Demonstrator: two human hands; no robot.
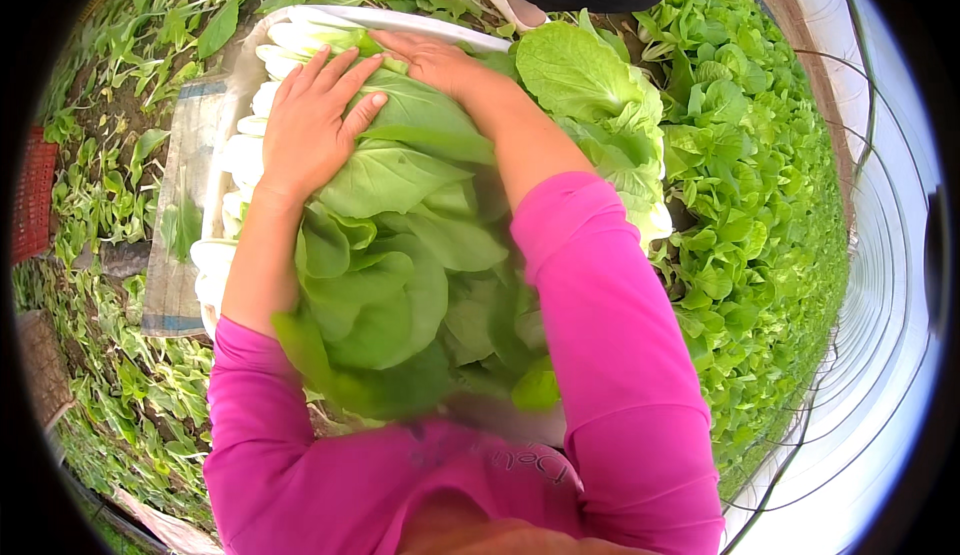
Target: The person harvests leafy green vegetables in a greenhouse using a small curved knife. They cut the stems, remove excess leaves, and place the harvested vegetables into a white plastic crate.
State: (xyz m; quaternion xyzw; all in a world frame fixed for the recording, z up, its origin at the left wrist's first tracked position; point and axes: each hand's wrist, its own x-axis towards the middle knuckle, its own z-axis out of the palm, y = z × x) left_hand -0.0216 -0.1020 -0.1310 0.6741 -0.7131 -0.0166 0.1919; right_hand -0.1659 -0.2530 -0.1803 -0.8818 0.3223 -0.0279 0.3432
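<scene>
Leafy greens that look like bok choy (390, 290) fill a white crate (450, 28) in front of me. Their pale stem ends (242, 160) line its left side, and the broad leaves spread toward my body. My left hand (315, 125) lies on the bunches at the far left, fingers spread over stems and leaves. Across the far end rests my right hand (430, 60), its fingers stretched leftward on the greens. Neither hand grips a bunch. Beneath both palms the greens are hidden, and the leaves nearest me are blurred.
More cut greens (590, 85) lie right of the crate, beside a dense growing bed (750, 185). A pale board or sheet (185, 205) sits at the left, with a red crate (35, 195) beyond. Another person's shoe (515, 5) stands at the far side. White plastic sheeting (890, 255) curves along the right.
</scene>
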